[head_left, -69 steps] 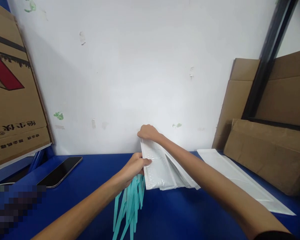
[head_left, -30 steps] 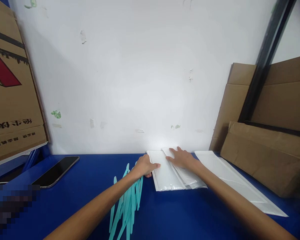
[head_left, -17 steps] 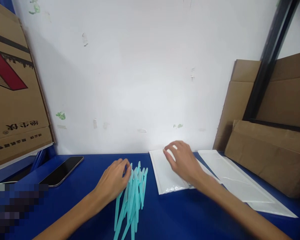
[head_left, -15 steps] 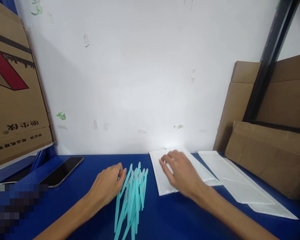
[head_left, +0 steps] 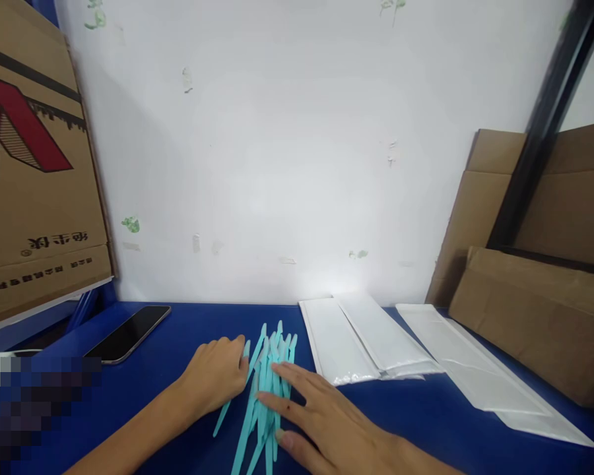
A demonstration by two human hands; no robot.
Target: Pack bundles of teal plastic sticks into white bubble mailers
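Observation:
A pile of slim turquoise eyebrow razors (head_left: pixel 261 409) with paler tips lies on the blue table, most of them pointing away from me. My left hand (head_left: pixel 216 371) is closed at the pile's left side around one razor (head_left: pixel 222 418); its tip shows above the fingers and its handle slants out below. Over the right part of the pile lies my right hand (head_left: pixel 321 412), fingers spread and touching several razors, gripping none that I can see.
White padded envelopes (head_left: pixel 337 340) lie behind my right hand, and more envelopes (head_left: pixel 475 363) are farther right. A phone (head_left: pixel 129 335) rests at the left. Cardboard boxes (head_left: pixel 34 198) stand at the left and a brown carton (head_left: pixel 529 316) at the right, before a white wall (head_left: pixel 277 152).
My right hand has come down from the envelopes to the razor pile, its fingers spreading. The razor at my left hand has shifted left, away from the pile.

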